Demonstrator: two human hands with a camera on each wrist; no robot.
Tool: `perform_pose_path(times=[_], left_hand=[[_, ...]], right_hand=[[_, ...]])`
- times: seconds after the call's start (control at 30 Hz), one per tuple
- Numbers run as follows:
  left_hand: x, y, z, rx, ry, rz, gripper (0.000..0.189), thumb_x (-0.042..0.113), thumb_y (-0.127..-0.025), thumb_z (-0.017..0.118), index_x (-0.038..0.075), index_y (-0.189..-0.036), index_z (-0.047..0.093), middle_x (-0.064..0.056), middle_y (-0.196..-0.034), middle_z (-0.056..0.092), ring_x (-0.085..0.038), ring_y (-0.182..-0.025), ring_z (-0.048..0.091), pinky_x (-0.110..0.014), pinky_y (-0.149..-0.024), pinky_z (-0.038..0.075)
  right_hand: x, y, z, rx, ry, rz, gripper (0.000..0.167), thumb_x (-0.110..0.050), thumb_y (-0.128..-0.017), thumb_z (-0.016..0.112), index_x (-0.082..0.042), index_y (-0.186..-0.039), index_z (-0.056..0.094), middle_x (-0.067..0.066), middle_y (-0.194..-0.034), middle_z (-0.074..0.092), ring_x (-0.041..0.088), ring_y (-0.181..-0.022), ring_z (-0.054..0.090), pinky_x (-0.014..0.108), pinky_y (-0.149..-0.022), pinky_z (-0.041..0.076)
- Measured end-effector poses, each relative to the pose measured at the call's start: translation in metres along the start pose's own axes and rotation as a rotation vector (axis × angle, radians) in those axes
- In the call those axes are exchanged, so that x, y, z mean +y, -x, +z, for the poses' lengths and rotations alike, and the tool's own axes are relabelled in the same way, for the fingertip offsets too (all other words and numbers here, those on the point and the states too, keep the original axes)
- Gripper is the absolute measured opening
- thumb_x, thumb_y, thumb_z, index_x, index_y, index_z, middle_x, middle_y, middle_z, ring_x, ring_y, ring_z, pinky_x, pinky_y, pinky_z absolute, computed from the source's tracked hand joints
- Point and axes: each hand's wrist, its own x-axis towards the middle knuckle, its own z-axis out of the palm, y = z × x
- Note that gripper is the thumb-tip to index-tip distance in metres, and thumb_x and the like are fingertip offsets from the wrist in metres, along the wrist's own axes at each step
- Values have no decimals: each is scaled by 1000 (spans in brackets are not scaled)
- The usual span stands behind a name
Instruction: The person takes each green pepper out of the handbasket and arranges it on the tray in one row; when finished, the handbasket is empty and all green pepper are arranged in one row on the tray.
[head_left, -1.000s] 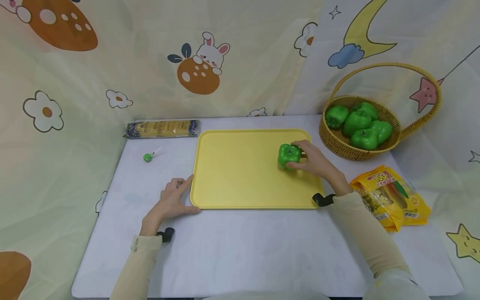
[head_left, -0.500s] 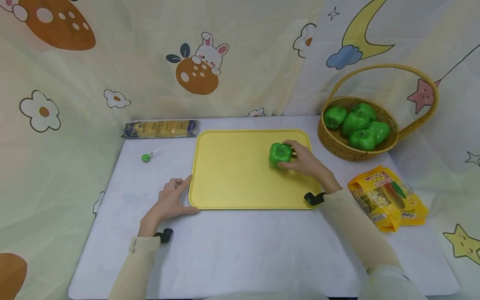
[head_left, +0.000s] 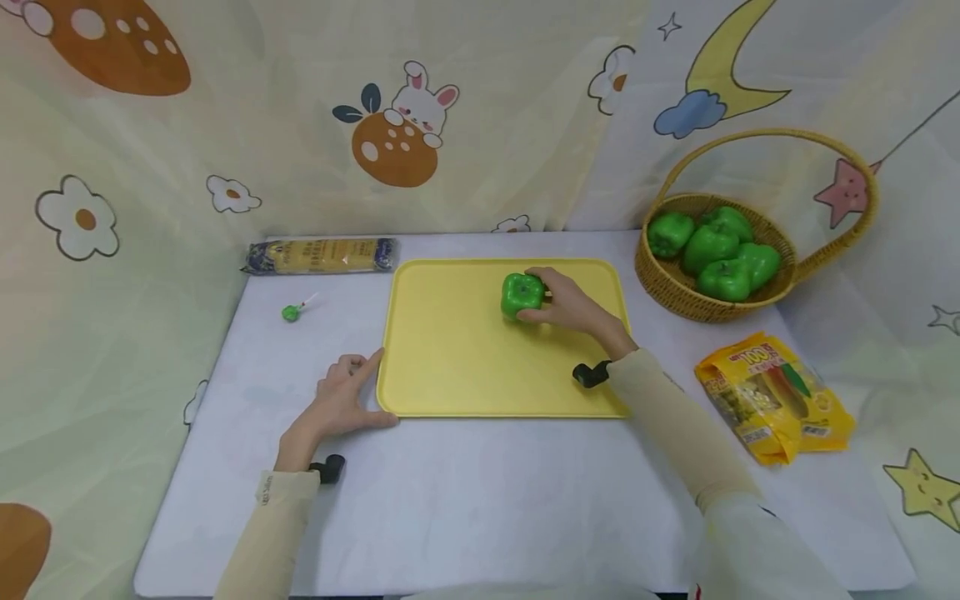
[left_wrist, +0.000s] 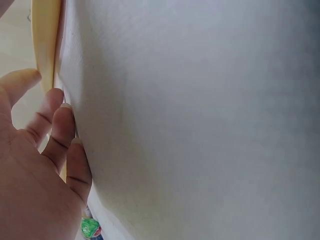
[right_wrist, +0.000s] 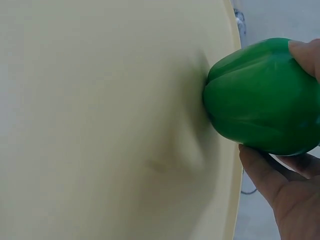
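My right hand (head_left: 567, 303) grips a green bell pepper (head_left: 521, 296) between thumb and fingers, over the upper middle of the yellow tray (head_left: 450, 358). In the right wrist view the pepper (right_wrist: 260, 97) is close over the tray (right_wrist: 100, 120), with a shadow beneath. At the tray's near left corner rests my left hand (head_left: 341, 400), its thumb along the front edge and its index fingertip at the left side. Its other fingers (left_wrist: 62, 130) bend loosely by the white tabletop in the left wrist view.
A wicker basket (head_left: 678, 293) with several green bell peppers stands at the back right. Yellow snack bags (head_left: 776, 400) lie in front of it. At the back left is a long packet of noodles (head_left: 321, 256), with a green lollipop (head_left: 291, 312) nearer.
My right hand has carried the bell pepper leftward and slightly back across the tray. The left hand has stayed at the tray's corner.
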Motion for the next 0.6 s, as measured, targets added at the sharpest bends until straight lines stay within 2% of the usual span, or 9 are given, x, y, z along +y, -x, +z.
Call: perform_pose_path(times=[0.33, 0.6], left_hand=[[-1, 0, -1, 8, 6, 12, 124, 68, -62, 85, 29, -161, 21, -14, -139, 37, -31, -117, 36, -57, -101, 33], [1, 0, 0, 3, 7, 1, 125, 67, -62, 86, 29, -162, 21, -14, -140, 36, -31, -118, 36, -55, -101, 33]], right_hand=[[-21, -52, 18, -34, -16, -50, 74, -37, -84, 80, -6, -142, 45, 12, -133, 56, 26, -117, 54, 46, -101, 47], [-42, -81, 39, -79, 1, -73, 76, -39, -86, 78, -5, -144, 42, 13, -135, 53, 27, -118, 53, 45, -103, 47]])
